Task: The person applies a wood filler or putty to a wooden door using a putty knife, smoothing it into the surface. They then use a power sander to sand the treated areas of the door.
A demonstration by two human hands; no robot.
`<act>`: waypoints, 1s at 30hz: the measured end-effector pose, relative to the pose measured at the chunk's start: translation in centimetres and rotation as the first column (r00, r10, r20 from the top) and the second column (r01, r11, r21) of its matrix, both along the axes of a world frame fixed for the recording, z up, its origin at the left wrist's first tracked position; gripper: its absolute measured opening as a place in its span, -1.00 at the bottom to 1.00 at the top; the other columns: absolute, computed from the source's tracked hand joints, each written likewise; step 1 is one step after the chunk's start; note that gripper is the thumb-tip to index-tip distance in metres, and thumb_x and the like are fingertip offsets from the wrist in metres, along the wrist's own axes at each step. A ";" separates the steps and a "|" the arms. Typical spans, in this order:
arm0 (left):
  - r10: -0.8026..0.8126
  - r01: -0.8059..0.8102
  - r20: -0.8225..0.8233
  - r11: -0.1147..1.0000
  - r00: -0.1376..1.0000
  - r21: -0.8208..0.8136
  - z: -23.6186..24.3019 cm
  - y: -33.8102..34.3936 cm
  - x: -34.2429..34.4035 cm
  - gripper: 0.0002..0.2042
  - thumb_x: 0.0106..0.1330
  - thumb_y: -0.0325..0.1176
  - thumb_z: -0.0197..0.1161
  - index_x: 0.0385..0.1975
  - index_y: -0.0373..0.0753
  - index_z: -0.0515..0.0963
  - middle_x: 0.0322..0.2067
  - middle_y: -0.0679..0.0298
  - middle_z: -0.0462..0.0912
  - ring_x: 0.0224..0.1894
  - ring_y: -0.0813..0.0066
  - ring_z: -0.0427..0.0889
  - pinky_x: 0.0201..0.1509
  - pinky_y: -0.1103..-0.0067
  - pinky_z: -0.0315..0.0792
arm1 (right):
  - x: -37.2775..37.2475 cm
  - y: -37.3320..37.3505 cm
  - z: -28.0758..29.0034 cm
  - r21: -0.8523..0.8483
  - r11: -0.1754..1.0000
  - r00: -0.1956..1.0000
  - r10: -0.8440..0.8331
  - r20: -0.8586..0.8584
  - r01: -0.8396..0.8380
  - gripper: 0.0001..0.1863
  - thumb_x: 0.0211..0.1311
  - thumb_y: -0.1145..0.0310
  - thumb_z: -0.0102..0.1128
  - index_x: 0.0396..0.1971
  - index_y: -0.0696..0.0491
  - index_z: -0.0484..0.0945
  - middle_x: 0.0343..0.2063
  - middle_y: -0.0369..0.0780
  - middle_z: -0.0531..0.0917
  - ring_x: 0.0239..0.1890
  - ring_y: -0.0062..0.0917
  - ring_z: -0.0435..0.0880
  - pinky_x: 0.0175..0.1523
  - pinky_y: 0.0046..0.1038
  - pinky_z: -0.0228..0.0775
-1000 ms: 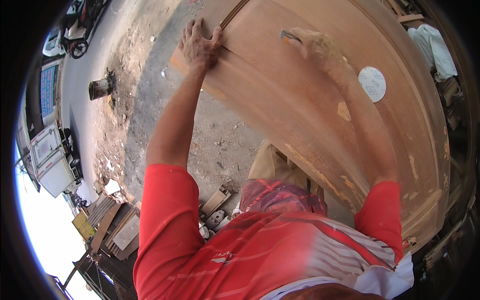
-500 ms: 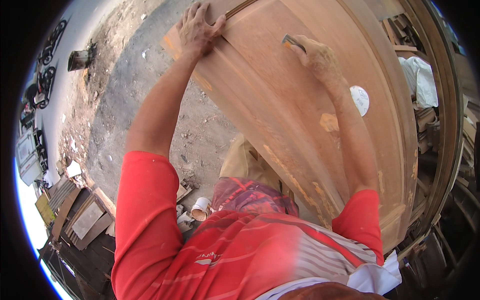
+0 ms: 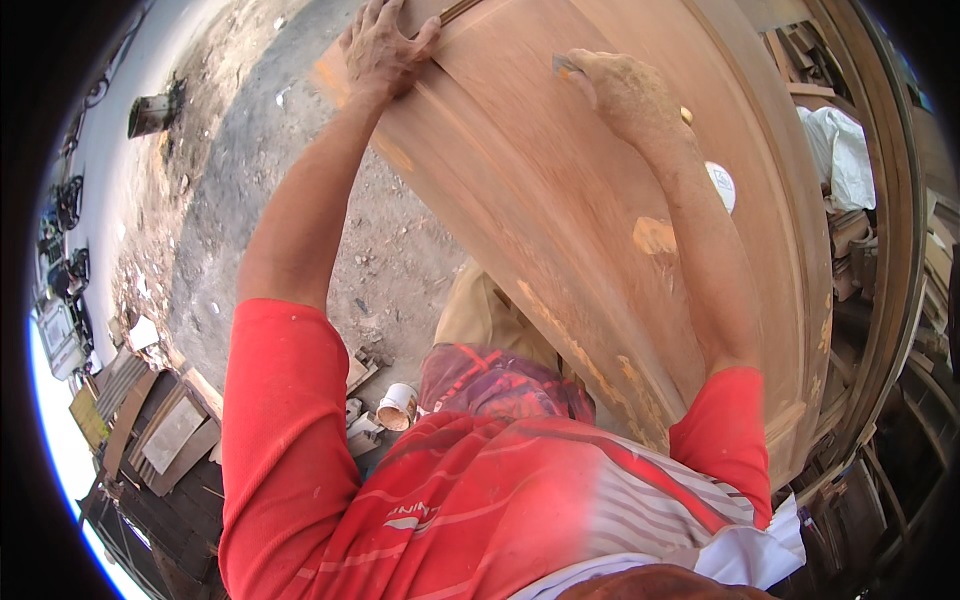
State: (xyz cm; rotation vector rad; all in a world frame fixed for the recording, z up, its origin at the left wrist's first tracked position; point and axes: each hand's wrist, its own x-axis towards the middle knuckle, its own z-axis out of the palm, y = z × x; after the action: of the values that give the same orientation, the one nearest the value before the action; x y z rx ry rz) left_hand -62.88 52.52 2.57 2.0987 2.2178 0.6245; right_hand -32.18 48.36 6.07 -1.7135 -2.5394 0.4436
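A large brown wooden door panel (image 3: 590, 250) with raised mouldings slants across the middle and right, marked by orange filler patches (image 3: 655, 236). On its far left corner lies my left hand (image 3: 385, 48), fingers spread against the wood. Closed around a small flat grey-and-orange piece (image 3: 565, 66), my right hand (image 3: 628, 95) presses it to the panel's far middle. Its exact kind is hard to make out, as my fingers cover most of it. Close to my right wrist are a small yellow round thing (image 3: 686, 116) and a white round sticker (image 3: 720, 187).
A white tub (image 3: 397, 405) with brownish contents stands on the ground by my legs. Scrap boards (image 3: 165, 440) lie at lower left, and a dark bucket (image 3: 150, 116) sits at upper left. Wood offcuts and a white plastic bag (image 3: 838, 150) are beyond the panel's right edge.
My right hand has slid a little farther away and left over the panel with the flat piece. A yellow round thing now shows beside its wrist. My left hand keeps its place on the corner.
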 end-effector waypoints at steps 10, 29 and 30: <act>-0.033 0.034 -0.019 0.999 0.999 0.024 -1.3 0.7 -1.0 -0.31 0.34 0.10 0.28 0.36 -0.23 0.43 0.43 0.01 0.35 0.50 0.04 0.23 0.56 0.19 0.11 | -0.9 2.2 3.1 -0.245 0.968 0.989 0.083 0.121 -0.051 -0.80 0.46 0.50 0.06 -0.07 0.03 0.64 -0.22 -0.20 0.78 -0.20 -0.33 0.75 -0.12 -0.15 0.63; -0.038 0.037 -0.049 0.999 0.998 -0.034 -0.4 2.0 0.1 -0.28 0.31 0.19 0.23 0.39 -0.09 0.41 0.44 0.17 0.33 0.52 0.14 0.21 0.57 0.19 0.02 | 3.6 -1.9 -2.2 -0.103 0.919 0.810 -0.385 -0.443 0.380 -0.68 0.56 0.17 0.05 0.15 -0.06 0.57 -0.22 -0.17 0.78 -0.16 -0.25 0.77 -0.08 -0.18 0.64; -0.041 0.039 -0.049 0.998 0.998 -0.041 0.0 2.3 0.3 -0.28 0.31 0.19 0.23 0.40 -0.09 0.40 0.44 0.16 0.33 0.52 0.13 0.21 0.57 0.19 0.02 | 3.6 -1.8 -2.0 -0.136 0.912 0.794 -0.404 -0.454 0.387 -0.69 0.56 0.18 0.03 0.14 -0.06 0.57 -0.21 -0.18 0.78 -0.15 -0.25 0.77 -0.07 -0.18 0.65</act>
State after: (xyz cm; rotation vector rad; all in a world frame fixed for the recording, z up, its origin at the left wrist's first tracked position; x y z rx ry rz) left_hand -62.58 54.84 2.54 2.1568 2.1884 0.5259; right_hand -28.62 46.55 4.11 -1.8065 -1.7850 0.7670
